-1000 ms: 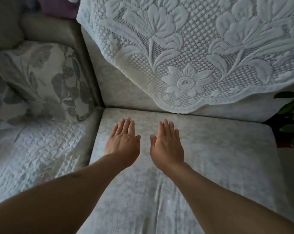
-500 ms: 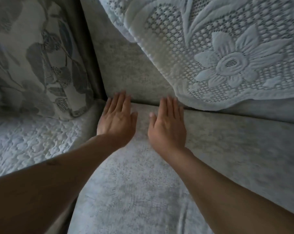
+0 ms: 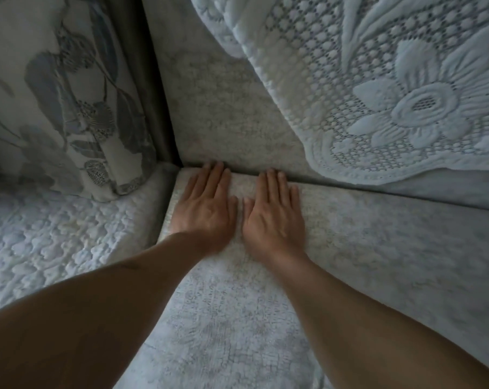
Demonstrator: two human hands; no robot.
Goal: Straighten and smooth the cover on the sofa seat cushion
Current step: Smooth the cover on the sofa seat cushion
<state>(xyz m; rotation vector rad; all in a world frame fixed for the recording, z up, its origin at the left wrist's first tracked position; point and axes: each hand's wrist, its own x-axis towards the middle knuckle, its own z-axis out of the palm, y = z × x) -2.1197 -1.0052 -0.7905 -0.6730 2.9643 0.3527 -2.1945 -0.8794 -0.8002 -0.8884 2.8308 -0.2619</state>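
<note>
Both forearms reach in over the seat cushion cover [image 3: 237, 318], which stretches away to the right. The left hand [image 3: 207, 206] and right hand [image 3: 274, 217] press flat — fingers together, holding nothing — at its far left corner, fingertips at the back crease under the backrest [image 3: 223, 108].

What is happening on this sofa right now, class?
A person is smoothing the cover on the seat cushion. The left hand and right hand lie flat, palms down, side by side at the cushion's back corner, fingertips at the crease under the backrest. A lace throw drapes over the backrest; a leaf-print pillow sits left.
</note>
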